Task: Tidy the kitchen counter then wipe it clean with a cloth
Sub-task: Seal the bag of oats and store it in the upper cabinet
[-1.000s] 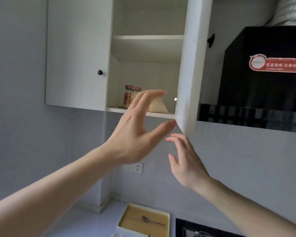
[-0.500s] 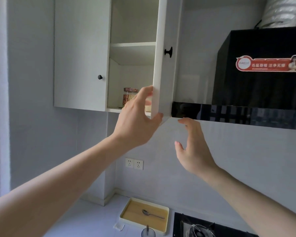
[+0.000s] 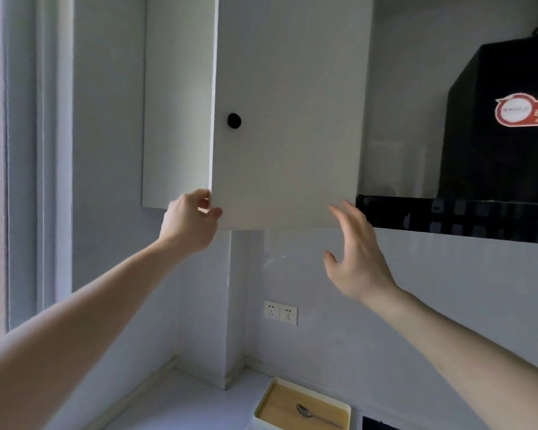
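The white wall cupboard's right door (image 3: 286, 135), with a black knob (image 3: 234, 120), is swung almost flat against the cabinet and hides the shelves and the jar. My left hand (image 3: 190, 220) pinches the door's lower left corner between thumb and fingers. My right hand (image 3: 356, 259) hovers with fingers spread just below the door's lower right corner, holding nothing. Far below lies the white counter (image 3: 187, 408) with a cream tray (image 3: 263, 405) holding a metal spoon (image 3: 314, 414).
The cupboard's left door (image 3: 177, 100) is closed. A black range hood (image 3: 497, 144) with a red sticker juts out at the right. Twin wall sockets (image 3: 280, 312) sit on the backsplash. A window frame (image 3: 22, 169) lines the left. A dark hob corner (image 3: 375, 423) borders the tray.
The cupboard door swung from wide open to nearly closed, covering the jar and shelves. My left hand went from free to gripping the door's lower corner. My right hand stayed spread below it.
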Tool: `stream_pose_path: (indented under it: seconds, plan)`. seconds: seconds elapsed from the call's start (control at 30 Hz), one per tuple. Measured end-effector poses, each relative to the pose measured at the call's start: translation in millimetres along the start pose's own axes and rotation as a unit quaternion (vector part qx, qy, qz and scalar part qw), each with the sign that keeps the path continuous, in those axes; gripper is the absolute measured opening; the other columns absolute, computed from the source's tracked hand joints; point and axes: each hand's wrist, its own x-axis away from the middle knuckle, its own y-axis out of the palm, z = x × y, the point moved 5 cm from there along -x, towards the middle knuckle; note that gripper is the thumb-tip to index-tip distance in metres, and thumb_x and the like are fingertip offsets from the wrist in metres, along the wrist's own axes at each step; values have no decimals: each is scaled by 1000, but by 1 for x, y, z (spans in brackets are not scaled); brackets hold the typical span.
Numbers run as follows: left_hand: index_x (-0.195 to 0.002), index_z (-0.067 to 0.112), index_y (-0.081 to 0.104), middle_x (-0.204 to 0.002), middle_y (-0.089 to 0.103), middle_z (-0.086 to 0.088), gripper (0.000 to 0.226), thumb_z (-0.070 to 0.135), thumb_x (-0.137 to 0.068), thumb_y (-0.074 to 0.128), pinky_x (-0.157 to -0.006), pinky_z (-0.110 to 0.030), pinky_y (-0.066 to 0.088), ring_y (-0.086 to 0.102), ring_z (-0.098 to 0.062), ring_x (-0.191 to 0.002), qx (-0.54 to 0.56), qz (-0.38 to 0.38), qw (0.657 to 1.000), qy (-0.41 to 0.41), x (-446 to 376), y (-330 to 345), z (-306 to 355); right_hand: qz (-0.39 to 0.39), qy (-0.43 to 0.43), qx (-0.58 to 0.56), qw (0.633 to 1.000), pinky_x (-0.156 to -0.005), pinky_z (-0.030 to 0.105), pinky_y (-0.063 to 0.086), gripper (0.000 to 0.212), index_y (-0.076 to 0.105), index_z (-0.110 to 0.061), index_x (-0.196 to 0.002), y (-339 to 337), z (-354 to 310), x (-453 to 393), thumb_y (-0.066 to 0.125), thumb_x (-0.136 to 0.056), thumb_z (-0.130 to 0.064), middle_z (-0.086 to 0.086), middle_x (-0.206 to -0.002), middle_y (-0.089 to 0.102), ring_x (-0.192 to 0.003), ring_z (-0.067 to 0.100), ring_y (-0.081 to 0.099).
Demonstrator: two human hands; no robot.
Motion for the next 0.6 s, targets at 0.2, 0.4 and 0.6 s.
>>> stream_pose_path:
  seconds: [0.2, 0.4, 0.6]
  plan:
    - [-110, 27, 72, -108, 74, 6, 21, 29, -93, 60, -88, -37, 55, 64, -28, -102, -13, -13, 999, -30, -51, 25, -41, -23, 23, 34, 999, -119, 29, 23, 83, 23, -25, -159, 45, 19, -44, 66, -89, -14, -7, -168, 6, -155, 15, 5]
    - [-121, 26, 68, -116, 71, 1, 26, 26, -97, 56, -87, -36, 52, 62, -32, -105, -19, -26, 999, -32, -98, 61, -74, -43, 39, 99, 993, -127, 40, 12, 86, 14, -27, -161, 86, 39, -83, 63, -91, -15, -8, -169, -7, -156, 16, -7]
    - [-122, 23, 63, -115, 70, -1, 26, 24, -99, 50, -83, -40, 53, 60, -32, -102, -19, -39, 999, -8, -131, 90, -97, -51, 69, 145, 986, -127, 41, 0, 88, 10, -27, -162, 113, 64, -97, 62, -92, -15, -5, -169, -14, -156, 19, -12]
